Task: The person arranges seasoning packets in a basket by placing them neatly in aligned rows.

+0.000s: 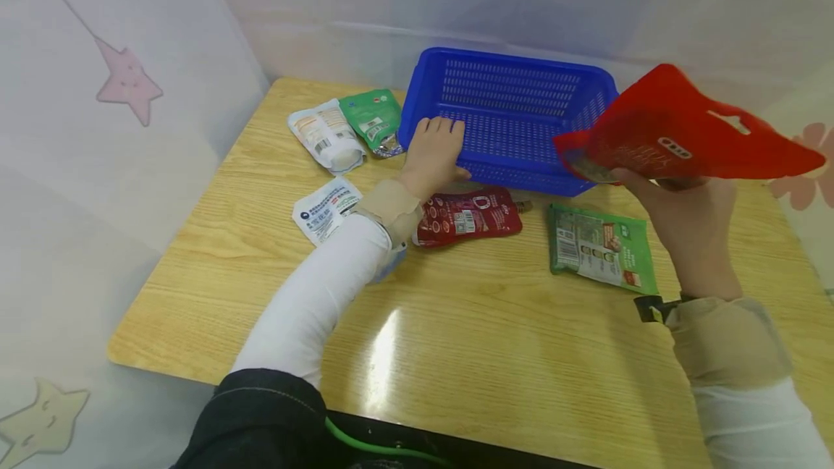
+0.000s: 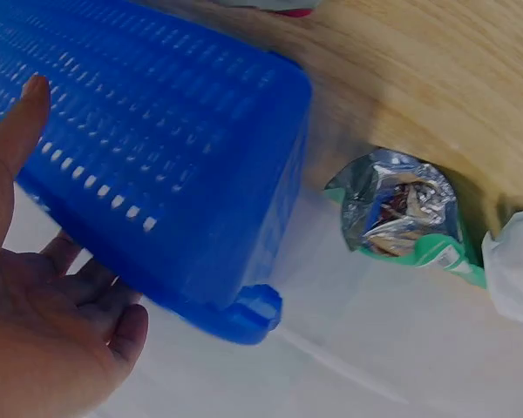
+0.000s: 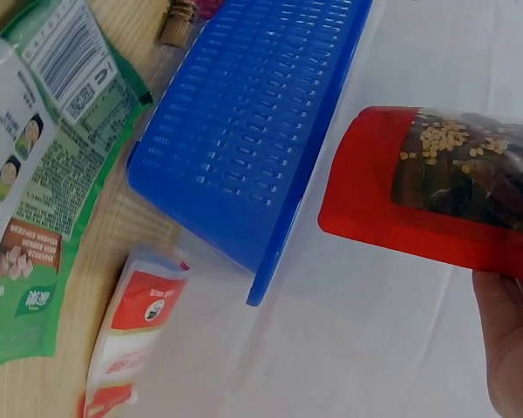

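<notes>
My left hand [image 1: 433,154] grips the near-left rim of a blue plastic basket [image 1: 521,178]; in the left wrist view the thumb lies along its perforated outer wall and the fingers reach over the rim. No items show inside the basket in the head view. To its right, my right hand [image 1: 697,226] holds a red pouch [image 1: 677,129] above the table. Through the pouch's clear window [image 3: 471,165], dark dried pieces and pale seeds show in the right wrist view. A dark red spouted pouch [image 1: 465,219] lies just in front of the basket.
A green packet [image 1: 602,248] lies below the right hand, and a red-and-white packet [image 3: 139,322] is near the basket's right end. Left of the basket stand a green pouch [image 1: 374,118] and a white pouch [image 1: 326,134]. A white packet [image 1: 326,208] is partly hidden by the left forearm.
</notes>
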`<state>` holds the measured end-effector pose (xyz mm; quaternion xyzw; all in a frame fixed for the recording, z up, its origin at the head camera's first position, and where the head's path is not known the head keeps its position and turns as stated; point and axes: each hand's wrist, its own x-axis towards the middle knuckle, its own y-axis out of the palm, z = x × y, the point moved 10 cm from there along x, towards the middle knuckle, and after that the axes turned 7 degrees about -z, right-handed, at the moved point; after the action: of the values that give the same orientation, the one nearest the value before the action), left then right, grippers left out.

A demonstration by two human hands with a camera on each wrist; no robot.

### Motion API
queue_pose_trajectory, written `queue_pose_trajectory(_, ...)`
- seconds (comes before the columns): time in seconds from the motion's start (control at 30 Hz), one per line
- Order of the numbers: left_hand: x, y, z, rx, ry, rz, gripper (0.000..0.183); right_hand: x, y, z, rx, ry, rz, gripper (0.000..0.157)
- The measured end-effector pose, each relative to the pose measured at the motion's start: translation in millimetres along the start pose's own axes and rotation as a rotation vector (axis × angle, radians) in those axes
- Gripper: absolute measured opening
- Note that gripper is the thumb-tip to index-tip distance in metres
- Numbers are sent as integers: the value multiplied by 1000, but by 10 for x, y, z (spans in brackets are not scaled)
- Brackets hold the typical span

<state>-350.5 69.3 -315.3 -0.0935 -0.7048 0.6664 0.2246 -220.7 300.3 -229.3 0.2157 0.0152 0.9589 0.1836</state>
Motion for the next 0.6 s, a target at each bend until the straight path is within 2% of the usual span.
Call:
queue_pose_trajectory(0.1, 42, 76, 42, -5, -16, 20, 77, 18, -56, -37, -22, 54, -44, 63)
queue_pose_trajectory(0.33, 74, 245, 127, -43, -53, 105, 68, 99, -200, -229, 30, 166, -106, 65)
queue_pose_trajectory(0.5, 95, 221, 114, -26, -34, 104, 46, 141, -228, -280, 75, 190, -127, 60)
queue_pose_trajectory(0.6, 112, 204, 109, -11, -32, 105, 38, 154, -243, -312, 100, 215, -136, 57)
